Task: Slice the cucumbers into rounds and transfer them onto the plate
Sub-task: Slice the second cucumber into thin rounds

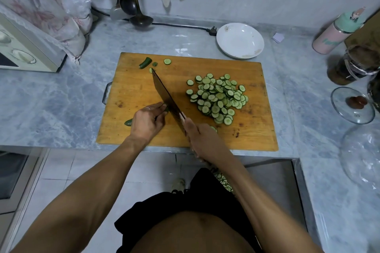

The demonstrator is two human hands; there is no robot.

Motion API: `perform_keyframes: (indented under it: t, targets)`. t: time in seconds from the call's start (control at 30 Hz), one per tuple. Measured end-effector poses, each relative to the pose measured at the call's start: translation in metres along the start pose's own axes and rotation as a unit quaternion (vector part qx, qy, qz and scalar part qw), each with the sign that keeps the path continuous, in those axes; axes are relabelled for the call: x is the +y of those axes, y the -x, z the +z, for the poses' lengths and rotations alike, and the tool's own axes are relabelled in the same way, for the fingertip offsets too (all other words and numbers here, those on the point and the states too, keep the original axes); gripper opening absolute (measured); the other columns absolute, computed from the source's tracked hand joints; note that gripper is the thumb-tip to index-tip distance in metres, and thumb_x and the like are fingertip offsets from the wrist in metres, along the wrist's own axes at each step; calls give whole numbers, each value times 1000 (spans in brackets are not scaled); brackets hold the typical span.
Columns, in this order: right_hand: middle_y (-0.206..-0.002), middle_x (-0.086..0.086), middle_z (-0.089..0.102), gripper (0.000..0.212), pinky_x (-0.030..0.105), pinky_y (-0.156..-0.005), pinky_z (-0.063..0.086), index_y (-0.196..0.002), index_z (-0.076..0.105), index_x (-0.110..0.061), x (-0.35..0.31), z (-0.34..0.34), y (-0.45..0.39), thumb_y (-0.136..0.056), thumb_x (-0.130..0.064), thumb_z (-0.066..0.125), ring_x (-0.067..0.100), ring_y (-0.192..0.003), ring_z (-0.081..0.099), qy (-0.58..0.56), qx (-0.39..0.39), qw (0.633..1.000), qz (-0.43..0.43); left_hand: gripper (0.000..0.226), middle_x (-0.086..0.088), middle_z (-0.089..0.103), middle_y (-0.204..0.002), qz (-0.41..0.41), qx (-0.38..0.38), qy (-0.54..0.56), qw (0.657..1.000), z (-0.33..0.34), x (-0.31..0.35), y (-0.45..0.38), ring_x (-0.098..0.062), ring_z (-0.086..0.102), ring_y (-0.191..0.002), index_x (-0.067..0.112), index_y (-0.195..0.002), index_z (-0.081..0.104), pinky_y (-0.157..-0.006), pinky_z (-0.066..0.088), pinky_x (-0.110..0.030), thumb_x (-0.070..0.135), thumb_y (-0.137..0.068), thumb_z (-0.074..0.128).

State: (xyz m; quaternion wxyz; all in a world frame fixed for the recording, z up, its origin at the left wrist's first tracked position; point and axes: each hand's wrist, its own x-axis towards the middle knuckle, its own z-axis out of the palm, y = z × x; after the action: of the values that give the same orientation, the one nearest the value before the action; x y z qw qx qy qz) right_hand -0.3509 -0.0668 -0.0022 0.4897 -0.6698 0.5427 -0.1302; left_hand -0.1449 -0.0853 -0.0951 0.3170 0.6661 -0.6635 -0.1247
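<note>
A wooden cutting board (pixel 133 88) lies on the marble counter. A heap of cucumber rounds (pixel 218 96) covers its right half. My left hand (pixel 147 121) holds down a short cucumber stub (pixel 128 123), mostly hidden under the fingers. My right hand (pixel 202 139) grips the handle of a long dark knife (pixel 167 98), whose blade runs diagonally right beside my left fingertips. A cucumber end piece (pixel 145 62) and a single round (pixel 167 61) lie at the board's far edge. The white plate (pixel 240 40) sits behind the board, holding no slices.
A toaster oven (pixel 26 49) stands at the left, with ladles hanging behind. A power plug (pixel 212 31) lies beside the plate. At the right are a pink bottle (pixel 333 35), a dark jar (pixel 349 65) and a glass lid (pixel 352 104). Some slices lie on the floor (pixel 223 181).
</note>
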Motion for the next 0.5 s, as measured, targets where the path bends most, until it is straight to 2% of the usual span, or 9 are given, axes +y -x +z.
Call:
perform_keyframes:
  t: [0.1,0.23,0.33,0.4,0.5]
  targets:
    - [-55,8,56,70,26,-43,41,-64,52,-7,-1,10,-13,-102,-58,23,18,-43,53,20,0,1000,18,26,-9,71,-115,-10,-5,-6,1000,2,-3,-1,-22,69,-103,7,-108,75,-94,53,-32,16,-85,66]
    - [-60,3,54,64,29,-52,37,-64,49,-14,3,23,-22,-103,-57,20,17,-55,52,52,1,998,20,24,-7,72,-113,-29,-3,-2,1000,2,-3,-1,-22,69,-103,9,-106,76,-93,54,-33,15,-85,67]
    - [-68,4,56,61,31,-61,45,-73,52,-13,5,26,-23,-103,-57,21,20,-61,54,26,0,999,28,22,-5,73,-111,-26,17,-26,999,3,-1,0,-22,70,-99,11,-105,77,-85,56,-32,14,-84,69]
    - [-69,5,58,60,27,-53,44,-78,54,-11,2,20,-23,-103,-56,23,16,-55,53,-11,-20,998,60,22,-5,73,-111,-18,26,-46,998,6,1,1,-23,70,-96,11,-105,77,-84,55,-31,14,-84,68]
    - [-68,5,60,56,22,-44,42,-76,52,-12,-1,14,-24,-103,-54,27,15,-48,53,-70,-43,991,105,23,-5,72,-113,-6,32,-66,997,10,0,3,-25,68,-94,11,-107,75,-84,55,-39,14,-86,66]
